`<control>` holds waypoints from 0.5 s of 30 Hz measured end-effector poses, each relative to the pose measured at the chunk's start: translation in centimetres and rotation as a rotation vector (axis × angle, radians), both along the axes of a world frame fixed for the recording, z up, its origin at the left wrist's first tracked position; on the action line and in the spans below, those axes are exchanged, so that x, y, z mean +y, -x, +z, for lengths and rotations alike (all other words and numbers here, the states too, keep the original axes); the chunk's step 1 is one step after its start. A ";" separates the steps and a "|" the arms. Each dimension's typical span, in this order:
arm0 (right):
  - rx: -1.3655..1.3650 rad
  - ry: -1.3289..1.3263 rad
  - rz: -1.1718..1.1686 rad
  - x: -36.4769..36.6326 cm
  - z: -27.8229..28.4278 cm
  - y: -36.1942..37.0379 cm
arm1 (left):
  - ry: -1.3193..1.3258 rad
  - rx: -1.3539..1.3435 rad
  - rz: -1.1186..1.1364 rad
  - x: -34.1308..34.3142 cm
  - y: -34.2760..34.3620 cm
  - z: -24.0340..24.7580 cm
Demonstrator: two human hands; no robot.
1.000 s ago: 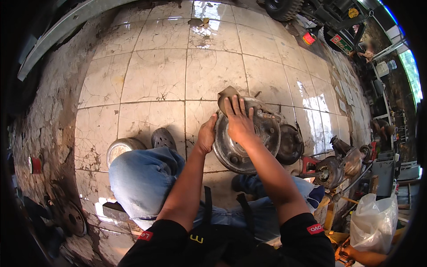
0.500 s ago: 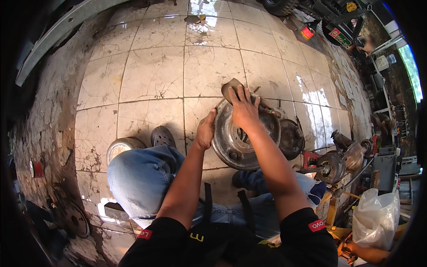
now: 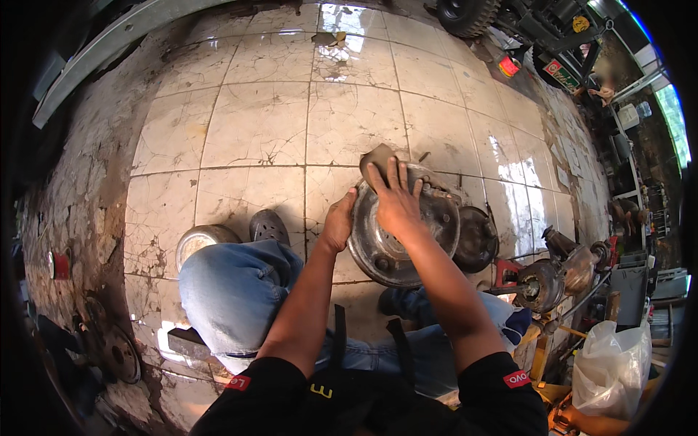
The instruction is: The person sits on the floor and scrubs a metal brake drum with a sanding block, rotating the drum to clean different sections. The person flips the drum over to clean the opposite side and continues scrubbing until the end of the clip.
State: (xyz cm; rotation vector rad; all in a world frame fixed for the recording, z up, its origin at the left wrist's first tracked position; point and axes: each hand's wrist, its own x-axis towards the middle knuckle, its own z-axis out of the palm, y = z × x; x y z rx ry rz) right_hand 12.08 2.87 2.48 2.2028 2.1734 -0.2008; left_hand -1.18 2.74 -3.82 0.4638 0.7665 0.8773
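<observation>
A round dark metal brake drum (image 3: 369,243) leans tilted in front of me, close to my shins. My left hand (image 3: 339,220) is closed on its left rim, thumb up along the edge. With fingers spread and stretched, my right hand (image 3: 397,205) presses a bent brown sheet of sandpaper (image 3: 376,157) against the drum's far upper edge. My palm and forearm cover part of the drum's middle. A second, smaller dark round metal part (image 3: 476,238) lies touching or just behind its right side.
Cracked pale tiles (image 3: 254,123) spread ahead. A round metal can (image 3: 203,240) stands by my left knee. To the right lies an axle assembly (image 3: 542,285) near a red stand (image 3: 507,272), with a clear plastic bag (image 3: 609,367) nearer me. A tyre (image 3: 467,14) stands far right.
My right hand and the sandpaper have shifted slightly along the drum's far edge, and its fingers spread a little differently. My left hand keeps its grip. The whole view has shifted slightly.
</observation>
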 end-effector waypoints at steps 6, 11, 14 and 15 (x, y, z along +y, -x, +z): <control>-0.045 0.037 -0.015 1.5 0.8 -0.2 | 0.010 0.058 0.014 0.2 0.1 -0.2; -0.053 -0.006 -0.011 0.4 0.0 0.4 | -0.002 -0.023 0.025 0.5 -0.1 -1.8; -0.085 -0.077 0.019 1.3 -0.2 -1.0 | 0.057 0.023 0.010 0.5 0.1 -1.8; -0.079 -0.059 -0.002 1.8 -0.1 -1.4 | 0.053 0.001 -0.001 0.5 0.0 -1.4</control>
